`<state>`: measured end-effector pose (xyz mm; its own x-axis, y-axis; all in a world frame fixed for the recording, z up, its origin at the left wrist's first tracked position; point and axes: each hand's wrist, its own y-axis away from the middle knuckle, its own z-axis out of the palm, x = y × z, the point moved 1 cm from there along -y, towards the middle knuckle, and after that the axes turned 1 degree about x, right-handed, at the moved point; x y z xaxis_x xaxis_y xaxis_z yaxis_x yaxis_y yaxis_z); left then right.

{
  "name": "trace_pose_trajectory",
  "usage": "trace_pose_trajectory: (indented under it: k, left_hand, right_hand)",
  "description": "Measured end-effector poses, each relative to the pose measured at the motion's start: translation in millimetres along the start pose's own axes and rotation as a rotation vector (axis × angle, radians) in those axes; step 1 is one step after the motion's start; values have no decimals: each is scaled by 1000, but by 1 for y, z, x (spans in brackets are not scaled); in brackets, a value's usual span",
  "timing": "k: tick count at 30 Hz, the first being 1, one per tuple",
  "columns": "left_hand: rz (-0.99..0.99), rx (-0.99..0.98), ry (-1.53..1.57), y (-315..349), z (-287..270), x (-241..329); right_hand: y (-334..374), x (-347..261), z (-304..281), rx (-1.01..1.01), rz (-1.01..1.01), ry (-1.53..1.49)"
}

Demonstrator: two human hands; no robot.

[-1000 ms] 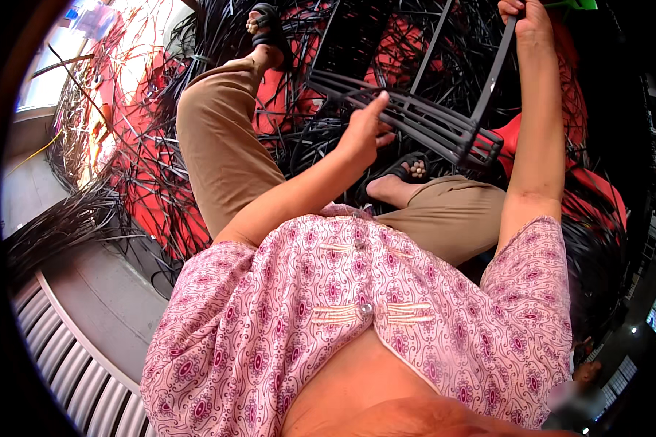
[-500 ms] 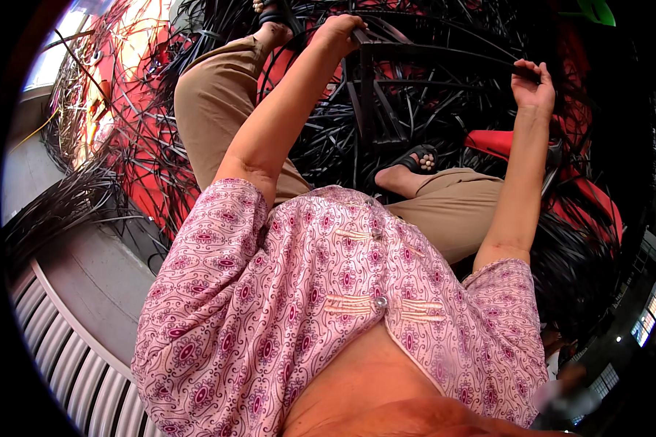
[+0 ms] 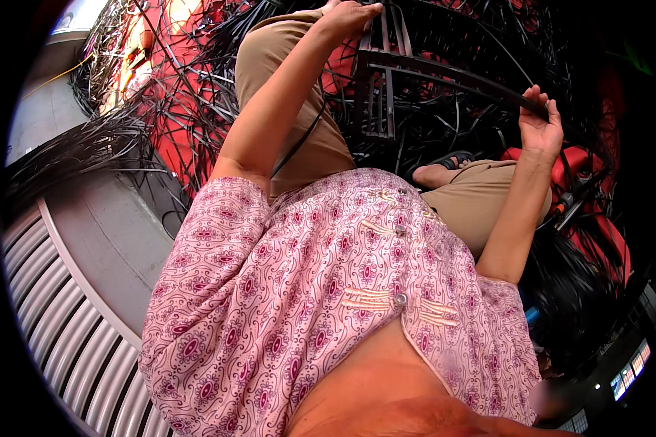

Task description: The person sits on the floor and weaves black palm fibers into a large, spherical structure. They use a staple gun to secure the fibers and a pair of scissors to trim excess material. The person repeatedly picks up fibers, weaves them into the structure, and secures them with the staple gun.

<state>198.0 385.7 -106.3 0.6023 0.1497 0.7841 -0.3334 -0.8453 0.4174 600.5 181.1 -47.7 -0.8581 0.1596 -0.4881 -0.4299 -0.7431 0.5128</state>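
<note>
Between my hands is a dark metal frame [image 3: 452, 73] with long bars and thin parallel slats on its left part. My left hand [image 3: 348, 17], near the top edge, is closed at the frame's upper left, partly cut off by the picture's edge. At the right end of the long bar, my right hand [image 3: 541, 130] has its palm turned up, with fingers and thumb around the bar. The bar slopes down toward my right hand. Black flat strips [image 3: 452, 116] lie tangled beneath the frame, hiding parts of its outline.
My knees and a sandalled foot [image 3: 444, 171] flank the frame. A red surface [image 3: 171, 138] lies under loose strips. At left are a thick strip bundle [image 3: 87, 149], a grey ledge [image 3: 116, 226] and a ribbed silver panel [image 3: 65, 328]. Red material [image 3: 572, 167] lies at right.
The view has shifted, and the frame's long bar now tilts down to the right more steeply. My right hand appears lower in the picture; my left hand appears higher, nearer the top edge.
</note>
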Motion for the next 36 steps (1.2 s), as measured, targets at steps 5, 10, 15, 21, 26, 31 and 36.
trace_pose_trajectory:
  k: [5,10,15,21,26,31,36]
  left_hand:
    - [713,430,-143,134,10,54]
    - [863,492,-404,154,34,57]
    - [907,392,-465,146,41,62]
    - [907,336,-416,143,49,71]
    - [888,232,-413,140,69,83]
    - [879,202,-385,139,72,87]
    - [886,167,-388,134,72,81]
  right_hand:
    - [-3,-2,-15,-37,-37,-3]
    - [-5,3,-13,-32,-95,30]
    - [9,9,-15,-88,-110,49]
    - [73,108,-4,143,-223,166]
    - [72,172,25,-381,-270,573]
    - [55,198,34,-549,-596,947]
    - [67,206,26,-349,-605,1125]
